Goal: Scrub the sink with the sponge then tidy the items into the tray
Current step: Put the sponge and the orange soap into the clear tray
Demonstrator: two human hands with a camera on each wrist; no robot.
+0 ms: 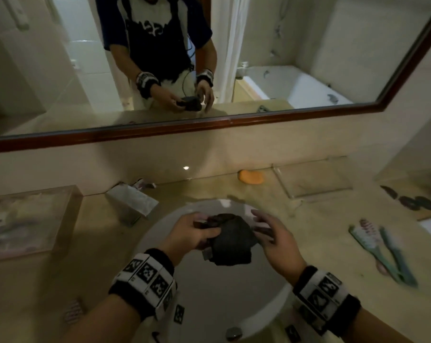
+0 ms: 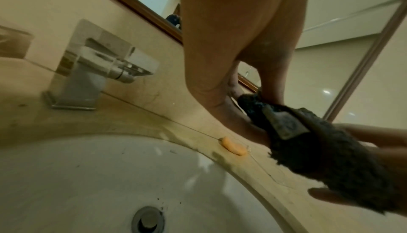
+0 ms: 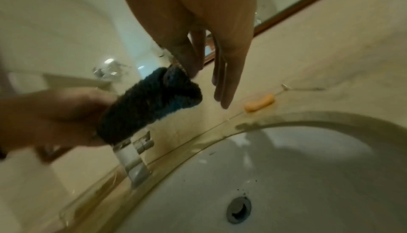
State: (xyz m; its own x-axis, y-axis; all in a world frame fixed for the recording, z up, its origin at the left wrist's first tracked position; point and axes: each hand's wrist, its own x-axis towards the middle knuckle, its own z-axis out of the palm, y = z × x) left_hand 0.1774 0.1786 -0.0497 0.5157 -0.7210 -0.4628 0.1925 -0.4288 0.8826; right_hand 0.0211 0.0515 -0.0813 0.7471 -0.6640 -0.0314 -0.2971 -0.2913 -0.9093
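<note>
A dark, fuzzy sponge with a grey tag hangs over the white sink. My left hand grips its upper left end, thumb and fingers curled round it. In the left wrist view these fingers pinch the sponge at its rolled end. My right hand is at the sponge's right side with straight, spread fingers. In the right wrist view its fingers point down beside the sponge. A clear tray lies on the counter at the back right.
An orange soap bar lies behind the sink, left of the tray. A square chrome faucet stands at the back left. Toothbrushes lie on the right counter, dark items beyond them. A clear box sits left. Dark specks surround the drain.
</note>
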